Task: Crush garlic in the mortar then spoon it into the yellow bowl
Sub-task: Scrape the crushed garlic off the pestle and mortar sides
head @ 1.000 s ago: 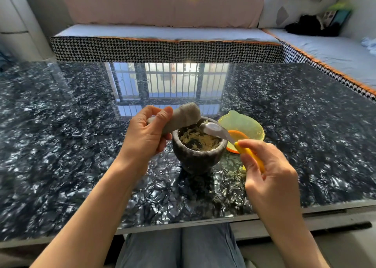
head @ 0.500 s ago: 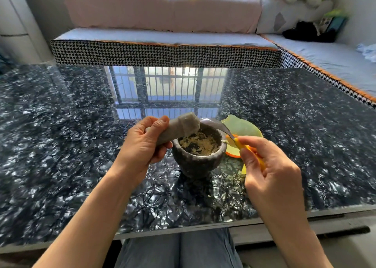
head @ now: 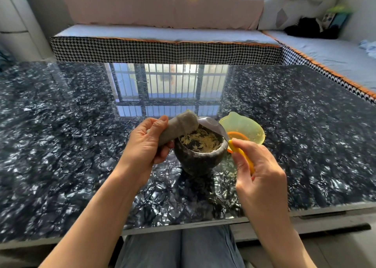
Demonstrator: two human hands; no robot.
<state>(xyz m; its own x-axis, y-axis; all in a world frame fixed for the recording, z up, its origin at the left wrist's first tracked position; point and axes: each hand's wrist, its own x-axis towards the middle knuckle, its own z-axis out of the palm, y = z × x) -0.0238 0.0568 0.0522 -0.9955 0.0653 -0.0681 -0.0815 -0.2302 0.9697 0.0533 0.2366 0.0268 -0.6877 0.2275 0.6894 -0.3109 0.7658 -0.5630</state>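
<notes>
The worktop point(head: 305, 145) is seen as glossy, mirror-like dark marbled glass. The mortar point(head: 200, 162) and pestle point(head: 179, 125) are of rough, matt grey stone. The yellow bowl point(head: 248, 125) appears as translucent plastic, the spoon point(head: 211, 125) as smooth and shiny with a yellow plastic handle.

Mortar point(head: 200, 159) hiding the yellow bowl's point(head: 244, 125) near side, right hand point(head: 262, 176) covering the spoon's point(head: 211, 125) handle end, left hand point(head: 146, 147) hiding the pestle's point(head: 181, 125) grip, worktop point(head: 61, 145) running off both side edges
</notes>
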